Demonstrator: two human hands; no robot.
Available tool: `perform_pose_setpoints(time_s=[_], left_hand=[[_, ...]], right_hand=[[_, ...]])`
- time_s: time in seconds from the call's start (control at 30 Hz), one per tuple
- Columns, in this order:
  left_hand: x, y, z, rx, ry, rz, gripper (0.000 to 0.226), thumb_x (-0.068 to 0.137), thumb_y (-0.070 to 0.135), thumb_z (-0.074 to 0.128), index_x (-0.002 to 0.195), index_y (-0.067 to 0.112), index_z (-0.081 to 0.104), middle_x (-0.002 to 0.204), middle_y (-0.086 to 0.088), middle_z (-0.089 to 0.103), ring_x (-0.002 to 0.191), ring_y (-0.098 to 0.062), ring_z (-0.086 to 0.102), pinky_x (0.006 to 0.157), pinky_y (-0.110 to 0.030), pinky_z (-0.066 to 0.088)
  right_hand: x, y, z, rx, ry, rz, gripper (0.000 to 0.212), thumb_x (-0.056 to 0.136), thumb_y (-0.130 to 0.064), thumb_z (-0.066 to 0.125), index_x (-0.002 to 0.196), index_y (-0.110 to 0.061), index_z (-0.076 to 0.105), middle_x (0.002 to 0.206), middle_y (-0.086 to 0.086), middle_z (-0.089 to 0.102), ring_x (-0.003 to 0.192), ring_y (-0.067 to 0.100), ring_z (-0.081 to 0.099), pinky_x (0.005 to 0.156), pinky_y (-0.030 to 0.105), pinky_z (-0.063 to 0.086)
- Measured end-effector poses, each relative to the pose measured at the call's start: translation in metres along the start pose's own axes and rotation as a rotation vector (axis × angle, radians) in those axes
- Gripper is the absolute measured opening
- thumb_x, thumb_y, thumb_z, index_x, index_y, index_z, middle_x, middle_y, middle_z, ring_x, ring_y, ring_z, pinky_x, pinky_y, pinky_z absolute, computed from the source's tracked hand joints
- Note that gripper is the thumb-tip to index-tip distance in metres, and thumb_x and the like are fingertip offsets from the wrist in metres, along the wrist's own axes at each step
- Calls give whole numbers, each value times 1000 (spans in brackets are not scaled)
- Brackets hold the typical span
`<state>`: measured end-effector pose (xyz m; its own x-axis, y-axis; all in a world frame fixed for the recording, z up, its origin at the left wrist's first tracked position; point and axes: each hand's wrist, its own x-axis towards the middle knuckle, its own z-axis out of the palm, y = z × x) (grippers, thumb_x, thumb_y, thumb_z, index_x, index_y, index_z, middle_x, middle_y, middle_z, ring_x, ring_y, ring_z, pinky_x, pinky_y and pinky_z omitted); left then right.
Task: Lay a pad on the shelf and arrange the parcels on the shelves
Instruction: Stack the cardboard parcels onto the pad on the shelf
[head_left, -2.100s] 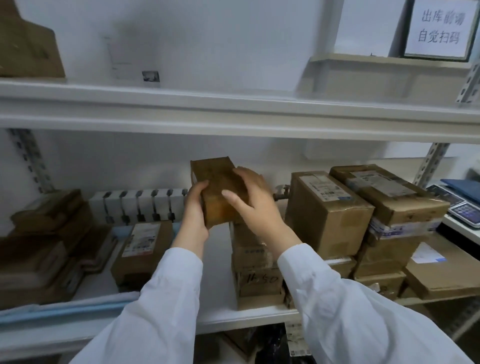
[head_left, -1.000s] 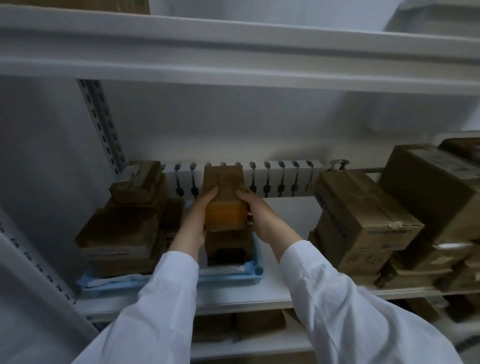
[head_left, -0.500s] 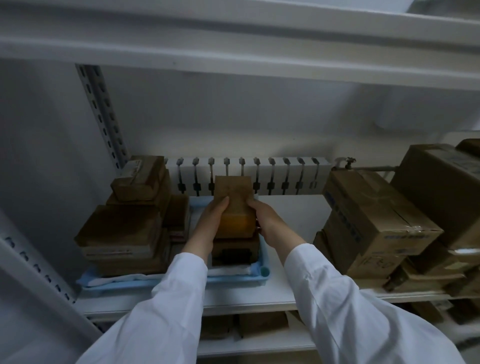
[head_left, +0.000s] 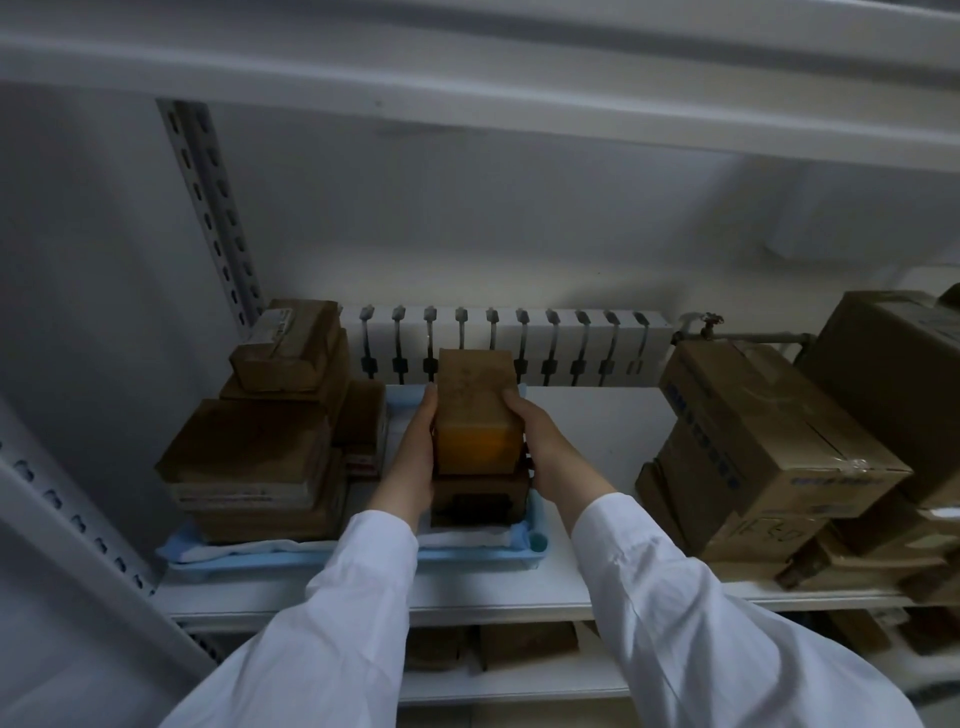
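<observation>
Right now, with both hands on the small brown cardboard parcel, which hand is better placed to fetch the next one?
Likely right. The right hand holds the small brown cardboard parcel nearest the bare white shelf and large taped cardboard boxes; the left hand is hemmed by stacked brown parcels.

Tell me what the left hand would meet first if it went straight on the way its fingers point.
Probably the white radiator behind the shelf; the left hand points along the box toward it, but depth is unclear.
</observation>
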<state>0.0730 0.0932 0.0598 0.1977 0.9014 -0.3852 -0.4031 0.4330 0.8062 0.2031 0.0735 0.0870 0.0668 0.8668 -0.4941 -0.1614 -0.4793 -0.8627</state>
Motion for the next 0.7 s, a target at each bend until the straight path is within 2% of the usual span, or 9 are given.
perform_pose_setpoints(time_s=[0.13, 0.23, 0.3, 0.33, 0.43, 0.53, 0.6, 0.67, 0.7], left_hand=[[-1, -2, 0, 18, -30, -10, 48, 65, 75, 49, 91, 36, 55, 93, -7, 64, 65, -24, 72, 48, -31, 55], [-4, -1, 3, 26, 1, -14, 36, 78, 70, 46, 91, 36, 52, 94, -7, 62, 79, -27, 66, 55, -30, 53], [-7, 1, 5, 23, 24, 17, 34, 80, 64, 49, 97, 34, 51, 97, -6, 60, 84, -25, 62, 57, -29, 50], [-7, 4, 5, 35, 38, 58, 37, 82, 59, 51, 106, 31, 51, 100, -4, 59, 85, -23, 61, 56, -28, 49], [-5, 19, -1, 161, 127, 197, 57, 88, 43, 54, 137, 21, 37, 121, -6, 53, 89, -17, 55, 64, -28, 46], [-7, 32, -11, 155, 206, 201, 61, 85, 41, 60, 138, 20, 39, 132, -11, 51, 107, -27, 55, 93, -42, 46], [-8, 37, -22, 171, 321, 279, 64, 82, 43, 64, 138, 25, 39, 136, -10, 49, 115, -30, 52, 101, -48, 42], [-10, 43, -32, 293, 400, 402, 72, 79, 44, 66, 142, 30, 34, 143, -8, 42, 123, -32, 47, 104, -51, 39], [-10, 45, -34, 379, 424, 438, 74, 78, 45, 67, 143, 32, 32, 145, -9, 39, 127, -33, 44, 105, -51, 38]], right_hand=[[3, 0, 0, -5, 3, -13, 43, 89, -58, 44, 118, -27, 41, 88, 1, 57, 75, 19, 57, 39, 20, 47], [7, 0, 5, -59, -3, -31, 61, 89, -61, 39, 137, -23, 36, 113, 8, 59, 93, 25, 58, 73, 33, 51], [10, -2, 9, -88, 0, -59, 65, 89, -61, 39, 142, -23, 31, 130, 12, 52, 111, 31, 54, 96, 42, 45], [10, -4, 11, -98, -4, -79, 66, 89, -60, 39, 143, -23, 30, 134, 13, 50, 116, 31, 52, 102, 44, 41], [11, -11, 21, -153, -32, -141, 65, 91, -57, 40, 143, -20, 30, 137, 11, 49, 120, 29, 50, 101, 38, 41], [9, -13, 33, -222, -27, -163, 63, 89, -62, 38, 139, -23, 35, 129, 5, 52, 109, 22, 52, 78, 27, 44], [16, -8, 38, -283, 19, -180, 59, 90, -64, 34, 136, -27, 38, 130, 6, 52, 113, 22, 51, 87, 30, 43], [25, 0, 39, -297, 67, -197, 48, 93, -58, 33, 127, -26, 45, 136, 9, 51, 115, 24, 53, 100, 35, 39], [29, 4, 39, -307, 85, -191, 50, 94, -55, 34, 131, -23, 45, 136, 10, 51, 117, 25, 52, 104, 38, 38]])
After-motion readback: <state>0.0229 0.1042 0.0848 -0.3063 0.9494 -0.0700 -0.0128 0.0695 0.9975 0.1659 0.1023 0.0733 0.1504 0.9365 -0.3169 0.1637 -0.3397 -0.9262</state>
